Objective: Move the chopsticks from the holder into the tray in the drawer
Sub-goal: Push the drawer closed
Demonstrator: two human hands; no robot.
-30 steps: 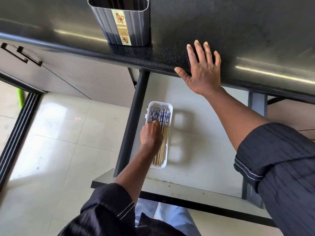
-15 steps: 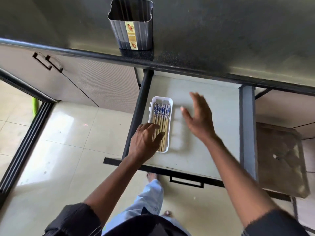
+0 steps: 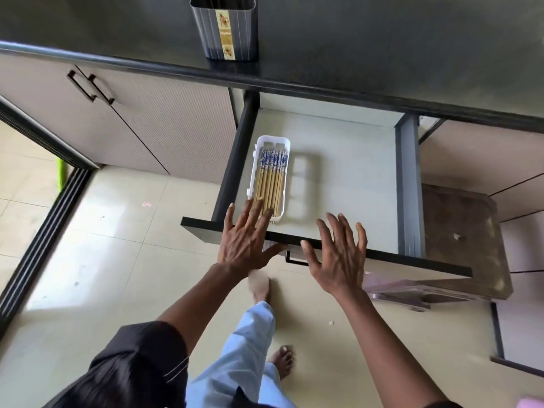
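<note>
Several wooden chopsticks (image 3: pixel 270 178) with blue-and-white tops lie side by side in a white tray (image 3: pixel 287 160) at the left of the open drawer (image 3: pixel 347 172). The grey ribbed holder (image 3: pixel 226 28) stands on the dark counter above; its inside is mostly cut off by the frame. My left hand (image 3: pixel 245 238) hovers flat, fingers spread, over the drawer's front edge, its fingertips over the tray's near end. My right hand (image 3: pixel 338 254) is spread open over the drawer front, to the right of the left hand. Neither hand holds anything.
The drawer's black front panel (image 3: pixel 412 260) with a handle (image 3: pixel 295 260) juts out toward me. Closed cabinet doors (image 3: pixel 132 113) are on the left. A brown stool (image 3: pixel 462 237) stands to the right of the drawer. My feet and legs are on the tiled floor below.
My left hand has let go of the chopsticks and drawn back out of the tray to the drawer front. My right hand came off the counter and down to the drawer front.
</note>
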